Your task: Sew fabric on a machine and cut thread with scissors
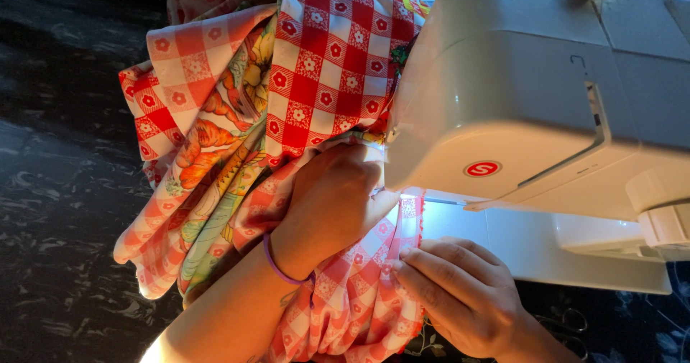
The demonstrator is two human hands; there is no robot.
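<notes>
Left hand [334, 201] is pressing flat on the red-and-white checked fabric [327, 61] under the white sewing machine [517, 104]; right hand [460, 291] is pinching its near edge. Most fabric is bunching far left; stitched length cannot be judged.

Needle area under the sewing machine [517, 97] head is hidden by the left hand [334, 201], whose fingertips go out of sight behind the machine body. Machine cut off at top and right edges; handwheel end only partly in frame. Right hand [460, 295]: wrist cut by bottom edge, and its grip on the checked fabric [323, 61] can't be made out. Fabric runs past top and bottom edges, so full shape unknown. Dark scissors-like thing [568, 321] at lower right too dim to tell. Left forearm cut by bottom edge.
</notes>
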